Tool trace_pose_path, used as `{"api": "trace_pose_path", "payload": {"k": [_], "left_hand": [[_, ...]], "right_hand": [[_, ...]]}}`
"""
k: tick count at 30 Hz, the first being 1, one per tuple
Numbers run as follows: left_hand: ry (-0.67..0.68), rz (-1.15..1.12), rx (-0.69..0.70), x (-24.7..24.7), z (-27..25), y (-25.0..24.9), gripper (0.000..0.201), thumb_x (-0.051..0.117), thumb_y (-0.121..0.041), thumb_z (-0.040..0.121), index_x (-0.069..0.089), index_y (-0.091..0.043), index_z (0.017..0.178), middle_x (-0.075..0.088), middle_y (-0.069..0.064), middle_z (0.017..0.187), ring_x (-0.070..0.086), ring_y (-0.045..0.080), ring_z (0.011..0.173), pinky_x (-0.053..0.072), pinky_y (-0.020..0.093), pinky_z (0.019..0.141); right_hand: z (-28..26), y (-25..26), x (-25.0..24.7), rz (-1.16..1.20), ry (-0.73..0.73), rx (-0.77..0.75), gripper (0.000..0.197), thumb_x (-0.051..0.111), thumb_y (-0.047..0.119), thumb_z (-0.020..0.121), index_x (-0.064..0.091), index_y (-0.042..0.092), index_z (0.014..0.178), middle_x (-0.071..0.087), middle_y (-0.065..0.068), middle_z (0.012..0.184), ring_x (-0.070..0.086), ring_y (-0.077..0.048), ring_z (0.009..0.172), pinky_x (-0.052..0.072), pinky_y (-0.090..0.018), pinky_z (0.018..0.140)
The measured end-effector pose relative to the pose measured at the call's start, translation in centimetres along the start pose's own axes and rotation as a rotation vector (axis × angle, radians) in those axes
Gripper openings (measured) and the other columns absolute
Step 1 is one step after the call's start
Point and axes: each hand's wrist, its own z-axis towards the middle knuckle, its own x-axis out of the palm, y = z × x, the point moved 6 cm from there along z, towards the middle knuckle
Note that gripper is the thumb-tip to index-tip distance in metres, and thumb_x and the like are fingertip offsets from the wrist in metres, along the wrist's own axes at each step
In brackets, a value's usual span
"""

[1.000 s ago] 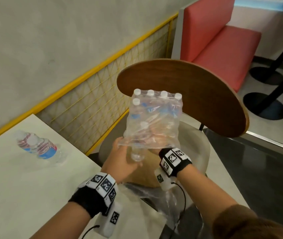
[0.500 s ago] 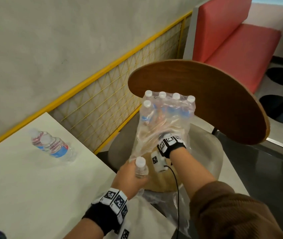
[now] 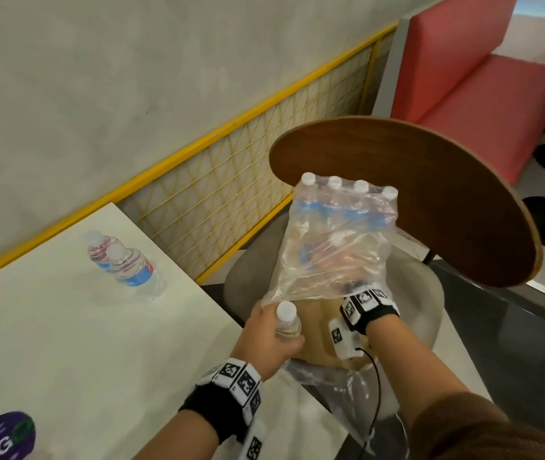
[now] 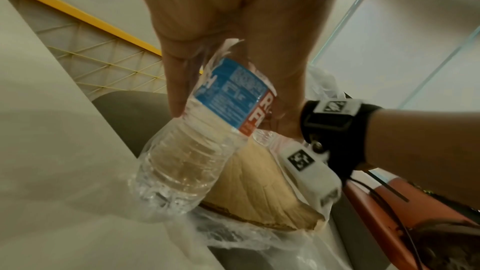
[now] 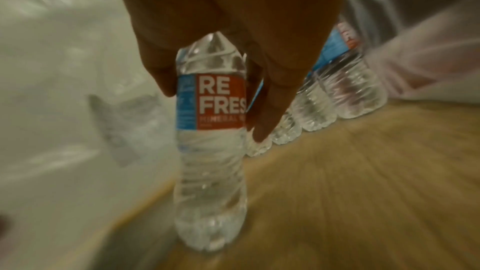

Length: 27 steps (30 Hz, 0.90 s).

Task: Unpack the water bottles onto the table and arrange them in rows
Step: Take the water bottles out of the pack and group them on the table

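My left hand (image 3: 266,336) wraps one bottle (image 4: 197,141) out of pack (image 3: 334,247), beside table (image 3: 65,327). My right hand (image 5: 233,34), inside wrap, curls round second bottle (image 5: 211,130). Thin plastic probably dents, slippery; better grip at label, not cap.

bottle (image 5: 211,126) label "RE FRES", "MINERAL", purple sticker (image 3: 0,436) on table, "vG" partly legible
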Motion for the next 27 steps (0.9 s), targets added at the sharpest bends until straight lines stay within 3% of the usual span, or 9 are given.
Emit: {"api": "trace_pose_path", "payload": {"k": [3, 4, 6, 8, 10, 15, 17, 21, 27], "left_hand": [[-0.017, -0.042, 0.017, -0.5, -1.1, 0.0, 0.061, 0.077, -0.023, 0.07, 0.05, -0.024, 0.124, 0.041, 0.001, 0.128, 0.049, 0.012, 0.108, 0.035, 0.015, 0.094], [-0.019, -0.078, 0.031, -0.6, -1.7, 0.2, 0.059, 0.078, -0.023, 0.069, 0.051, -0.03, 0.121, 0.043, 0.003, 0.13, 0.049, 0.016, 0.115, 0.038, 0.021, 0.099], [-0.033, -0.138, 0.05, -1.0, -3.4, 1.0, 0.054, 0.077, -0.022, 0.067, 0.052, -0.046, 0.108, 0.054, 0.001, 0.12, 0.054, 0.012, 0.112, 0.046, 0.028, 0.094], [-0.04, -0.157, 0.045, -1.7, -5.6, 2.0, 0.044, 0.079, -0.023, 0.069, 0.051, -0.043, 0.097, 0.062, -0.008, 0.097, 0.059, 0.0, 0.086, 0.048, 0.019, 0.077], [-0.025, -0.155, 0.04, -2.6, -8.1, 3.1, 0.039, 0.079, -0.027, 0.07, 0.052, -0.036, 0.097, 0.063, -0.011, 0.087, 0.06, 0.004, 0.079, 0.046, 0.012, 0.07], [0.093, -0.082, -0.014, -5.6, -15.7, 7.7, 0.039, 0.076, -0.033, 0.071, 0.051, -0.034, 0.101, 0.064, -0.009, 0.094, 0.061, 0.012, 0.089, 0.048, 0.021, 0.077], [0.117, -0.021, -0.025, -7.0, -19.0, 9.8, 0.042, 0.076, -0.033, 0.071, 0.049, -0.035, 0.103, 0.063, -0.008, 0.095, 0.059, 0.014, 0.087, 0.047, 0.022, 0.074], [0.071, -0.015, -0.067, -10.3, -25.5, 14.2, 0.045, 0.076, -0.029, 0.067, 0.048, -0.033, 0.102, 0.062, -0.007, 0.093, 0.059, 0.017, 0.084, 0.051, 0.03, 0.075], [-0.148, -0.084, -0.167, -15.1, -34.1, 21.2, 0.044, 0.078, -0.026, 0.064, 0.049, -0.032, 0.097, 0.063, -0.008, 0.091, 0.061, 0.014, 0.086, 0.052, 0.034, 0.077]], "right_hand": [[-0.7, -3.1, 2.7, -0.023, -0.03, 0.048, 0.057, 0.045, 0.028, 0.098, 0.015, 0.041, 0.145, 0.033, -0.008, 0.15, 0.035, -0.023, 0.136, 0.024, -0.029, 0.111], [-1.5, -3.6, 3.5, 0.052, -0.036, 0.08, 0.05, 0.052, 0.03, 0.095, 0.03, 0.038, 0.14, 0.044, -0.007, 0.143, 0.044, -0.023, 0.128, 0.031, -0.033, 0.11], [-3.2, -3.8, 4.6, 0.352, -0.1, 0.083, 0.02, 0.07, 0.025, 0.081, 0.064, 0.025, 0.101, 0.065, -0.002, 0.106, 0.061, -0.019, 0.1, 0.044, -0.035, 0.1], [-5.8, -3.0, 5.6, 0.534, -0.136, 0.045, 0.016, 0.075, 0.013, 0.073, 0.065, 0.021, 0.083, 0.068, -0.001, 0.088, 0.065, -0.023, 0.092, 0.054, -0.042, 0.088], [-8.0, -2.7, 7.2, 0.596, -0.107, -0.009, 0.025, 0.071, -0.002, 0.075, 0.062, 0.019, 0.088, 0.065, -0.002, 0.086, 0.063, -0.025, 0.093, 0.054, -0.037, 0.08], [-13.5, 0.5, 10.1, 0.572, -0.038, -0.184, 0.045, 0.073, -0.009, 0.068, 0.058, 0.023, 0.096, 0.062, 0.003, 0.082, 0.06, -0.014, 0.08, 0.052, -0.028, 0.068], [-15.4, 2.2, 12.7, 0.476, 0.094, -0.225, 0.046, 0.076, 0.004, 0.06, 0.057, 0.029, 0.094, 0.062, 0.004, 0.084, 0.06, -0.015, 0.082, 0.052, -0.033, 0.068], [-20.8, 6.6, 21.1, 0.102, 0.341, -0.361, 0.055, 0.074, 0.028, 0.052, 0.055, 0.036, 0.103, 0.063, 0.01, 0.102, 0.061, -0.015, 0.099, 0.049, -0.036, 0.089], [-29.0, 10.8, 33.1, 0.11, 0.431, -0.467, 0.059, 0.074, 0.035, 0.058, 0.05, 0.036, 0.112, 0.057, 0.011, 0.113, 0.056, -0.013, 0.104, 0.048, -0.024, 0.084]]}}
